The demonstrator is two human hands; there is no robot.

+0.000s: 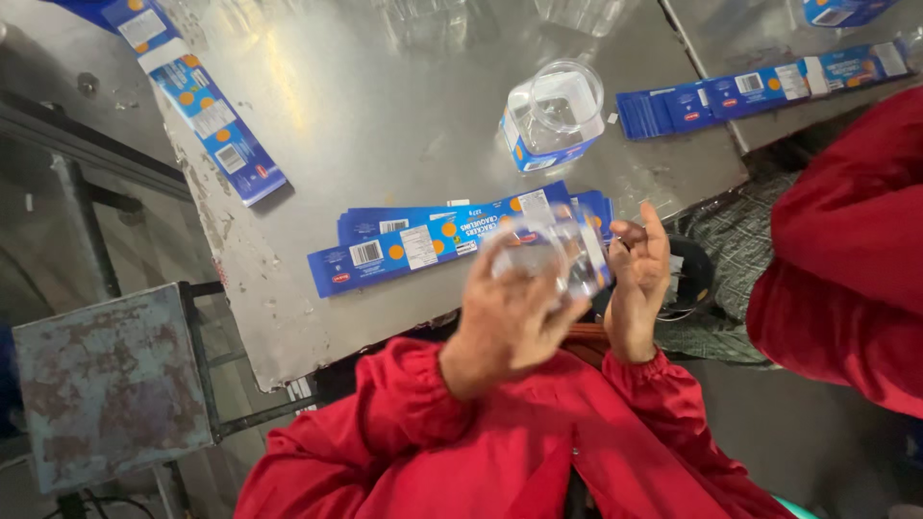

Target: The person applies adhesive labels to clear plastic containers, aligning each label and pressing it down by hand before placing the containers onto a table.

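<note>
1. At the far left, below the counter (385, 115), stands a rusty, blue-grey metal stand (106, 384) with a flat top, well apart from both hands.
2. On the upper left of the steel counter lies a long strip of flat blue labels (197, 101) with orange dots, running diagonally toward the counter's left edge.
3. Near the counter's front edge lies a stack of flat blue labels (423, 242), fanned slightly, just beyond the hands.
4. The left hand (510, 322), in a red sleeve (385, 423), is raised over the front edge of the counter; its fingers (538, 288) are curled around a clear plastic jar (548, 255), holding it from below. The jar is blurred, and a blue label shows on its right side.
5. Further back on the counter, past the label stack, stands a second clear jar (553, 115) with a blue label wrapped around its lower part, well apart from the hands.
6. The right hand (636, 279) is just beside the held jar, fingers upright and loosely bent, touching the jar's labelled right side.
7. On the upper right, more blue labels (760, 91) lie in a row across the seam between two counter plates.
8. At the right edge, another person's red sleeve (846, 250) is in view, near the right hand but not touching it.
</note>
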